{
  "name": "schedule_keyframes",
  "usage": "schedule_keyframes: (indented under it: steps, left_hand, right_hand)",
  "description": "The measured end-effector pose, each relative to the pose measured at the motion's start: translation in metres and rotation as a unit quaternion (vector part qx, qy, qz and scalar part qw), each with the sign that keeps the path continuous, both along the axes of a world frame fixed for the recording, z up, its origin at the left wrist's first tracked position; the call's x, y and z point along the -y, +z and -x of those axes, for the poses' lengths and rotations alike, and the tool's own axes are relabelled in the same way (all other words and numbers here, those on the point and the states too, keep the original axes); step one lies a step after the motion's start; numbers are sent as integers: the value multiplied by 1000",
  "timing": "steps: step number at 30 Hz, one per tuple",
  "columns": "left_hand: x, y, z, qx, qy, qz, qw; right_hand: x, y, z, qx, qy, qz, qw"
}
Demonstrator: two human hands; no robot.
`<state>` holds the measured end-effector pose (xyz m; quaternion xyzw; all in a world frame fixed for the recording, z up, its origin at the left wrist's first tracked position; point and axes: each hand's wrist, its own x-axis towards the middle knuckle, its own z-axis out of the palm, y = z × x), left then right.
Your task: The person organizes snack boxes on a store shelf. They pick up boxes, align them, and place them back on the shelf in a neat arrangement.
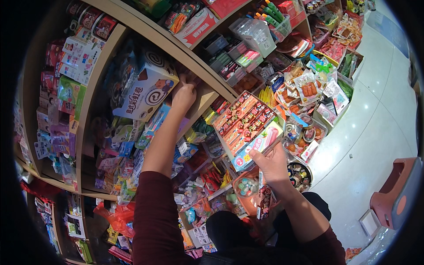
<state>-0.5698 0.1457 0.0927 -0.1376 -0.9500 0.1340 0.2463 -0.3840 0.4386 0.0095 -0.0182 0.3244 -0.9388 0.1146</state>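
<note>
My right hand [272, 163] grips the near corner of an open display box [256, 144], its thumb on the printed front panel. Rows of wrapped bars [243, 119] in brown and orange wrappers fill the box. Below that hand a single brown-wrapped bar [264, 198] points downward; whether the fingers hold it cannot be told. My left hand [184, 94] reaches into a shelf compartment, right beside a white and blue snack carton [145, 91] with spiral pictures. Its fingertips are partly in shadow, so what they touch is unclear.
Wooden shelving [96, 76] packed with small boxes stands at the left. Bins of packaged snacks [306, 86] line the right side of the display. A pink and grey step stool [394, 193] is on the tiled floor [357, 132]. A red plastic bag [117, 218] hangs at lower left.
</note>
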Motion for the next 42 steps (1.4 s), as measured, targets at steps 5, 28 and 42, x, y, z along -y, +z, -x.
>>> schedule_keyframes:
  steps: [5,28,42]
  left_hand:
    - [-7,-1,-5,39,44,26,998]
    - [-20,1,-9,-14,69,101,992]
    - [-6,73,-16,-19,-13,97,995]
  right_hand:
    - [2,0,0,-15,-1,17,1000]
    - [10,7,-5,-33,12,43,998]
    - [78,-5,32,-104,-15,-135,985]
